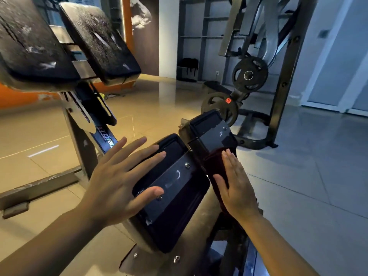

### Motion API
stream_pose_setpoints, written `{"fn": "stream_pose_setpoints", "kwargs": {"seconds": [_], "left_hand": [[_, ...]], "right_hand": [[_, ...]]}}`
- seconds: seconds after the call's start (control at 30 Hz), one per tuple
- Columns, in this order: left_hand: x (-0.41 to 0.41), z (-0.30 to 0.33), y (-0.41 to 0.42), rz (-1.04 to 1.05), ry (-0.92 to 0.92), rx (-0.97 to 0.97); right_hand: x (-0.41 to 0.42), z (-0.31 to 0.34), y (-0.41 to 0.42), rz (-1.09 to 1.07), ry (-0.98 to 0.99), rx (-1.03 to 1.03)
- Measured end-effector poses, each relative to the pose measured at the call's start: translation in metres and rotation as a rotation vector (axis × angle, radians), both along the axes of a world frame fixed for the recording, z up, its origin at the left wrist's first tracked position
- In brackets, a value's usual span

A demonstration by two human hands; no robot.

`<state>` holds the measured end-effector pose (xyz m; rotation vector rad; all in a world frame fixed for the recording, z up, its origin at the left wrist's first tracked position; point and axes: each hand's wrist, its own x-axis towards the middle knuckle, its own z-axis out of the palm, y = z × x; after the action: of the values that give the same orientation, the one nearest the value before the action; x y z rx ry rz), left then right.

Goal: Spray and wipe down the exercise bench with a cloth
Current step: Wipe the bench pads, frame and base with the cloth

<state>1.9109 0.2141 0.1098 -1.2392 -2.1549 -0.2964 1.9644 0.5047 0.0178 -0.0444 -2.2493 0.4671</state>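
Head view showed us leaning over the bench (173, 214), its two near pads tilted up toward the camera. Our right hand (237, 188) lay flat on a dark red cloth (214, 166), fingers straight and together, pressing it against the right side of the bench between the pads. Our left hand (117, 178) hovered over or rested lightly on the left pad (169, 156), fingers spread wide, holding nothing. Two far pads (99, 38) at upper left looked speckled with droplets. We judged that we were in the wiping step. No spray bottle was in view. Next we would need to slide the cloth along the pad under steady pressure.
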Motion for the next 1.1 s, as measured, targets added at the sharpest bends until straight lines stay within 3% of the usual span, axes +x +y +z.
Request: {"fn": "stream_pose_setpoints", "kwargs": {"seconds": [0.13,0.3,0.4,0.53,0.8,0.97,1.1], "left_hand": [[-0.002,0.001,-0.003,-0.044,0.011,-0.068],[0.0,-0.004,0.003,-0.098,-0.122,0.218],[-0.003,-0.008,0.004,-0.157,-0.126,0.297],[-0.006,-0.009,0.002,-0.173,-0.164,0.343],[-0.008,-0.002,0.004,-0.159,-0.164,0.343],[-0.009,-0.007,0.006,-0.115,-0.128,0.384],[-0.011,-0.012,0.004,-0.107,0.026,0.308]], "right_hand": [[0.01,0.002,-0.009,-0.05,-0.072,-0.023],[-0.003,0.051,-0.021,0.059,-0.263,-0.137],[-0.035,0.082,-0.029,0.119,-0.227,-0.14],[-0.061,0.102,-0.028,0.169,-0.159,0.021],[-0.057,0.087,-0.023,0.19,-0.051,0.217],[-0.058,0.089,-0.025,0.097,-0.033,0.139],[-0.058,0.086,-0.025,0.013,0.0,0.129]]}}
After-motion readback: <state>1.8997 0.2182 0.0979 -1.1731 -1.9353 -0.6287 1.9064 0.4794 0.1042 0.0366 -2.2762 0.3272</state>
